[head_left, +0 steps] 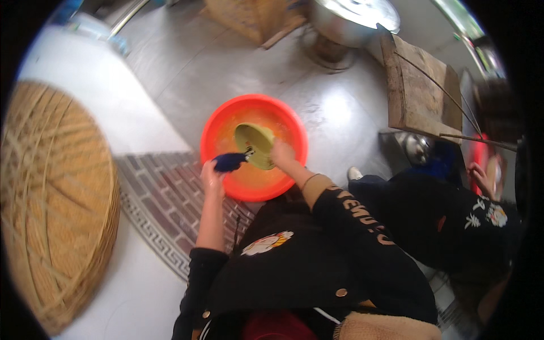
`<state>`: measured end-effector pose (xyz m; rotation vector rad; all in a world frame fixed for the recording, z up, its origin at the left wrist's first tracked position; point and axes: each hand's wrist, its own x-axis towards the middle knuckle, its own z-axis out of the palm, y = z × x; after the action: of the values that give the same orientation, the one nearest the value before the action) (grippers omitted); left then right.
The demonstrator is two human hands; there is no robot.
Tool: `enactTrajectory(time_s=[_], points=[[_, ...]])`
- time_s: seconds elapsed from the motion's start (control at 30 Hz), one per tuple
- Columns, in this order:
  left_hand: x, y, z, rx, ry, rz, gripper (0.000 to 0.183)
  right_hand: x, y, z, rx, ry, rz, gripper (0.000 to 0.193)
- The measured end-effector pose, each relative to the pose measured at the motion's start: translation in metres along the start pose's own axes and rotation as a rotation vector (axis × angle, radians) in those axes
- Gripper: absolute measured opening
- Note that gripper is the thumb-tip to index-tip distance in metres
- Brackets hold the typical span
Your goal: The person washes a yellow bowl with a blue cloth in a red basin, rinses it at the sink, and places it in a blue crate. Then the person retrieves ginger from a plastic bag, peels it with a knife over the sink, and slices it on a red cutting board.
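A red plastic basin point(207, 133) stands on the floor in front of me, with cloudy orange-looking liquid inside. Over it, my right hand point(282, 154) grips the rim of a yellow-green bowl point(245, 134), which is tilted so its hollow faces up and to the left. My left hand point(212, 174), at the basin's left edge, holds a dark blue cloth point(229, 162) whose tip reaches the bowl. Dark and white marks show on the bowl near the cloth. Both hands are slightly blurred.
A large round woven bamboo basket point(62, 204) fills the left side. Beyond the basin stand a big metal pot point(354, 22) on a stand and a wooden box point(249, 20). A wooden board point(422, 85) is at upper right. Close on my right is a co-worker in dark clothes point(419, 207).
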<state>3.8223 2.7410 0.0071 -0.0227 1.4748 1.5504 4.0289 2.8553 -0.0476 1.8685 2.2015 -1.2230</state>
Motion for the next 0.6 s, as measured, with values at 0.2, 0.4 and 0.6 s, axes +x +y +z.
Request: enactTrajectory(time_s=[0.2,0.4,0.6], points=[[-0.008,-0.001,-0.032,-0.017,-0.116,-0.033,0.019,-0.049,-0.015,0.027,0.558,-0.316,0.237,0.032],[-0.011,-0.011,-0.025,0.668,-0.03,0.273,0.025,-0.075,-0.013,0.029,0.786,-0.422,0.283,0.032],[-0.003,-0.032,-0.043,1.127,0.342,0.695,0.045,-0.083,-0.003,0.025,0.811,-0.431,0.214,0.027]])
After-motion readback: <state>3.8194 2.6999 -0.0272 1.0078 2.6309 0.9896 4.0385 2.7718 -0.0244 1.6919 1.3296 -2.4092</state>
